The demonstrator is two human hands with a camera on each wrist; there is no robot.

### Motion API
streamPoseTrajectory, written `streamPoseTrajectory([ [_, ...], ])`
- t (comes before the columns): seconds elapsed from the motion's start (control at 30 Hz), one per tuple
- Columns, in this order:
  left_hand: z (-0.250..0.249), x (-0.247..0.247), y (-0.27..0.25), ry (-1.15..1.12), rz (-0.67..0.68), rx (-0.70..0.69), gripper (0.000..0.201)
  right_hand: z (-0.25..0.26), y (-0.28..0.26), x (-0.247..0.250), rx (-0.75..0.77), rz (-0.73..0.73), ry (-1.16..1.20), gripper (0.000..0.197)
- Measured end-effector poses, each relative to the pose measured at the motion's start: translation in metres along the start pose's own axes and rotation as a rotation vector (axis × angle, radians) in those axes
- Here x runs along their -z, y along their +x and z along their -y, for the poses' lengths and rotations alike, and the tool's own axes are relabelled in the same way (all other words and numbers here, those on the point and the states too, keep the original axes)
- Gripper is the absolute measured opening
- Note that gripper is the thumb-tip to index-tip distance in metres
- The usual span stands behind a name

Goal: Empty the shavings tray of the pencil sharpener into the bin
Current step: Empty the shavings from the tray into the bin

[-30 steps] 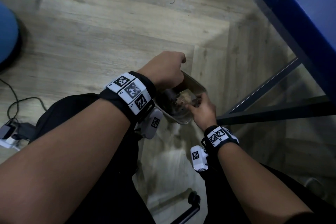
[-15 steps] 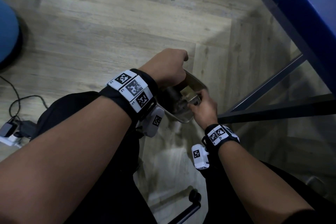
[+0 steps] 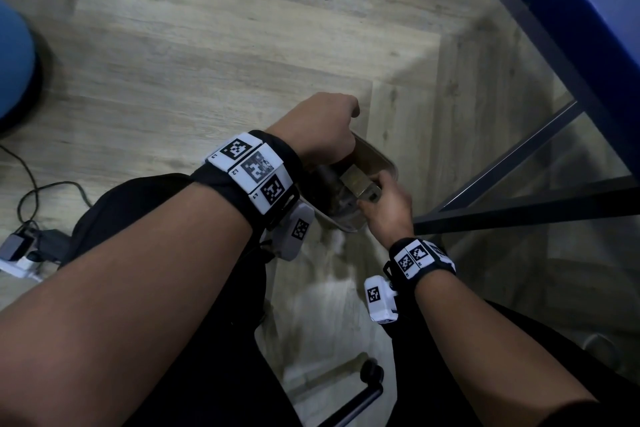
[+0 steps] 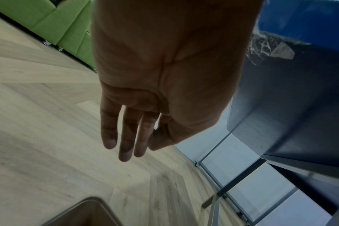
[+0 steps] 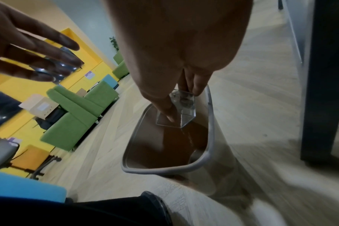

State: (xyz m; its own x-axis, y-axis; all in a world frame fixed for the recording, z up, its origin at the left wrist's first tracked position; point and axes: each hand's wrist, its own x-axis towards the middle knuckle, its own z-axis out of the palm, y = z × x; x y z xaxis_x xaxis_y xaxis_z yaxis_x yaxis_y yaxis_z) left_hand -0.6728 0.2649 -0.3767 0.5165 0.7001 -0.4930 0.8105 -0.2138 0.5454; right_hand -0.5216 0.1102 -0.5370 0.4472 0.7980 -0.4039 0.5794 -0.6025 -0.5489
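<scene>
Right hand (image 5: 176,50) pinches the clear tray (image 5: 179,113), tilted over the bin (image 5: 208,154), now raised slightly from a second earlier. Left hand (image 4: 164,79) remains above, fingers straight, holding nothing.

Bin (image 5: 207,156) mouth is lying open below; my right hand (image 3: 384,208) is holding the clear shavings tray (image 5: 181,113) over it, taking up the near half of the opening. My left hand (image 3: 322,135) is hovering flat-fingered above the far rim, crowding entry from that side. Dark table legs (image 3: 519,211) are standing just beside the bin on my right, blocking a sideways approach. Wooden floor (image 3: 207,55) beyond the bin is giving free passage.
</scene>
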Motion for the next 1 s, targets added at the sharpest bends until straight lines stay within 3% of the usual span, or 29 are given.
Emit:
streamPoseTrajectory([
  [0.2,-0.0006,0.0008,-0.0010,0.001,-0.004,0.001,0.057,0.0016,0.0009,0.0008,0.095,0.061,-0.168,0.042],
  [1.0,0.0000,-0.0053,0.0039,0.040,-0.012,-0.030,0.048,0.0052,0.0020,0.0085,0.167,0.060,-0.237,0.039],
])
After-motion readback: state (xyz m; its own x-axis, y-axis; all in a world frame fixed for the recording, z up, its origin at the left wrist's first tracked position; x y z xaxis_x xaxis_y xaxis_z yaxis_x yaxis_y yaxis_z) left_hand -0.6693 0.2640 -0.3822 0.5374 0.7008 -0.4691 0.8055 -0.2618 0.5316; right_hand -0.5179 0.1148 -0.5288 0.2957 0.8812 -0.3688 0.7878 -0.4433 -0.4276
